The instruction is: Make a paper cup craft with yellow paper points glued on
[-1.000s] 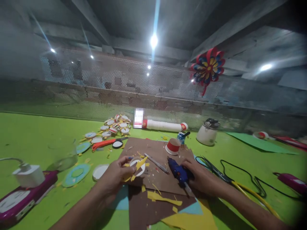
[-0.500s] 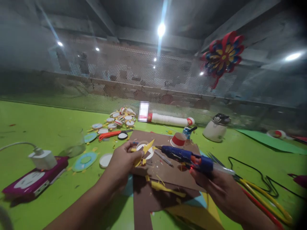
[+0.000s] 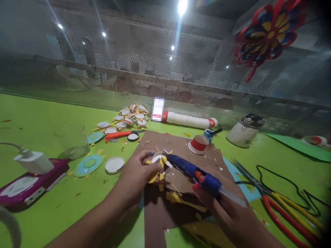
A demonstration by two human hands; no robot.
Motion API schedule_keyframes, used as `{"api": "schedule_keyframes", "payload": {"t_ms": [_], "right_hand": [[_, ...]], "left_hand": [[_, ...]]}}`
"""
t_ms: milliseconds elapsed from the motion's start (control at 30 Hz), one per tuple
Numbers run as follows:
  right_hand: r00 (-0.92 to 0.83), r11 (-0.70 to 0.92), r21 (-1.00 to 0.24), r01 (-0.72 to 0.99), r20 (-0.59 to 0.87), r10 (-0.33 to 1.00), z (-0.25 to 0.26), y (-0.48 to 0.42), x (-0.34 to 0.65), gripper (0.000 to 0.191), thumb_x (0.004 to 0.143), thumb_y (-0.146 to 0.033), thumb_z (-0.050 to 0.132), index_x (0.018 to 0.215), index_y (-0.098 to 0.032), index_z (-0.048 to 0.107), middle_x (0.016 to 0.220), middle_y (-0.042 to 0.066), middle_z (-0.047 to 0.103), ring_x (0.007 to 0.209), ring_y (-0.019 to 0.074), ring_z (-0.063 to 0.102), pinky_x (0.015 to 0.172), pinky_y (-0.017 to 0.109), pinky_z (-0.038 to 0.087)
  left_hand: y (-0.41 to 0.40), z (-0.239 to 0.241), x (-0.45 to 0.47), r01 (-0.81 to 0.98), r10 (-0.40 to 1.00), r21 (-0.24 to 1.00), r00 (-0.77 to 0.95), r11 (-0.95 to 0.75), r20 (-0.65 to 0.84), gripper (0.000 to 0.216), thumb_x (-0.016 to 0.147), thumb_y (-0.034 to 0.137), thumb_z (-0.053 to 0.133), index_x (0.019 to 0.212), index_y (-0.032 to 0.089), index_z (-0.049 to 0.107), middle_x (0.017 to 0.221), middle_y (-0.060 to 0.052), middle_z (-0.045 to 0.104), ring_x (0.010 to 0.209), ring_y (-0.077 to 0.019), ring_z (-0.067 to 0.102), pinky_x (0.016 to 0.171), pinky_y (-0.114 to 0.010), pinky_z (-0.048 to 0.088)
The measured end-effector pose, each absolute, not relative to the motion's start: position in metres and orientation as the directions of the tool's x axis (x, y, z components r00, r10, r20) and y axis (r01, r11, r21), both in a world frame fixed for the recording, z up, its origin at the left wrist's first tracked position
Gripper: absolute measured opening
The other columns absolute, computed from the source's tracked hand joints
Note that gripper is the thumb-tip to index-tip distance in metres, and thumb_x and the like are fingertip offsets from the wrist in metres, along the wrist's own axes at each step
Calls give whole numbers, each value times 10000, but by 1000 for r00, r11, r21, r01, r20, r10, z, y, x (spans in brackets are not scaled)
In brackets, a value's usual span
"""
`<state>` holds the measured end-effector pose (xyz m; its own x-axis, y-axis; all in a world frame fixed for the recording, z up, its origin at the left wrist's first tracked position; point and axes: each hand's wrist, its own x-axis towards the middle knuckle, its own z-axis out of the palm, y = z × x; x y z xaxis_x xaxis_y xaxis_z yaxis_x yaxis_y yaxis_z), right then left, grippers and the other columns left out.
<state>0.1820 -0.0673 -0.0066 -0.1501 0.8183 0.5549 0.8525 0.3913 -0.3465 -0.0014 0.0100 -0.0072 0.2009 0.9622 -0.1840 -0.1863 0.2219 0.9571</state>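
My left hand (image 3: 137, 174) pinches a small white paper disc with yellow paper points (image 3: 158, 162), held just above a brown sheet (image 3: 196, 165). My right hand (image 3: 227, 213) grips a blue glue gun (image 3: 193, 170) whose nozzle touches the disc's right edge. A clear glue stick pokes out of the gun's rear. Yellow paper scraps (image 3: 181, 199) lie on the brown sheet below the disc.
On the green table (image 3: 38, 113) are a red-and-white paper cup (image 3: 198, 144), red-handled scissors (image 3: 281, 206) with black cables at right, orange scissors (image 3: 121, 134), a pile of round discs (image 3: 129, 117), a purple device with a white charger (image 3: 28, 175), a white pot (image 3: 244, 131).
My right hand picked the glue gun up from the brown sheet and brought its nozzle to the disc. My left hand kept hold of the disc. The camera tilted down.
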Motion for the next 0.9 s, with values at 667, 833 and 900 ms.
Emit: {"api": "schedule_keyframes", "payload": {"t_ms": [667,833,900], "right_hand": [[-257,477,-366,799,509,821,-14,-69,183,326,903,-199,448,1219,-232,518,1036,102,679,974,239,632,775,337,547],[-250,455,-346,820,499,830,-15,-70,184,285,907,-211,433,1156,-235,569,959,90,698,862,238,661,735,347,545],[-242,443,-340,830,497,834,-16,-71,184,264,907,-215,433,1115,-229,593,929,86,703,792,229,666,706,346,543]], "left_hand": [[8,-3,-2,-111,957,964,193,242,-218,184,595,91,641,748,161,567,615,-21,612,519,-153,588,494,-245,437],[7,-2,-2,-93,953,966,210,243,-220,185,602,82,619,752,163,548,614,-23,619,509,-147,577,495,-242,428],[6,-2,-2,-88,955,970,217,227,-204,175,613,104,623,751,166,535,619,-12,616,516,-142,579,512,-241,432]]}}
